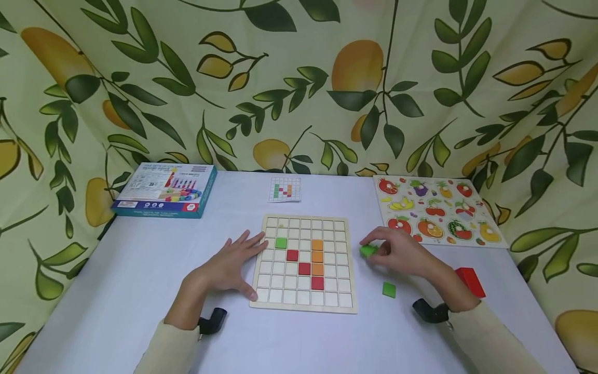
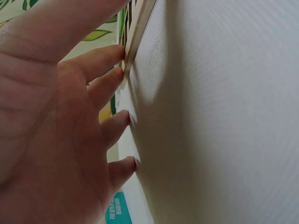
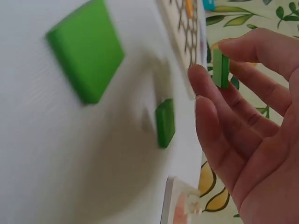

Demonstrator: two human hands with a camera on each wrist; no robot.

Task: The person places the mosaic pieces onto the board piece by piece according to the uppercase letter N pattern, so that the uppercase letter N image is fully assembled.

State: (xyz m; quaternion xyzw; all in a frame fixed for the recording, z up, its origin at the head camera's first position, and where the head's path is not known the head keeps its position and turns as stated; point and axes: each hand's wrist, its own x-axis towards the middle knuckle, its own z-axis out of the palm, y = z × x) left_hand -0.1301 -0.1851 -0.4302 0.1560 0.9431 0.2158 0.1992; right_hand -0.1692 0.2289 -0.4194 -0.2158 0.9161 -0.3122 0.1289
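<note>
My right hand [image 1: 397,252] pinches a small green square tile [image 3: 221,68] between thumb and fingertips, just right of the wooden grid board [image 1: 352,280]. Two more green tiles lie on the table below it in the right wrist view: one close to the camera [image 3: 88,51], the other farther off [image 3: 165,123]. On the board sit a green tile [image 1: 281,243], a diagonal of red tiles [image 1: 304,268] and a column of orange tiles [image 1: 317,256]. With fingers spread, my left hand [image 1: 231,262] rests along the board's left edge, its thumb at the lower left corner.
A small pattern card [image 1: 284,190] with coloured squares lies behind the board. At the back left is a boxed set [image 1: 163,190]; a fruit picture board [image 1: 439,210] occupies the back right. A red block [image 1: 471,282] lies beside the right forearm. Patterned cloth hangs behind the table.
</note>
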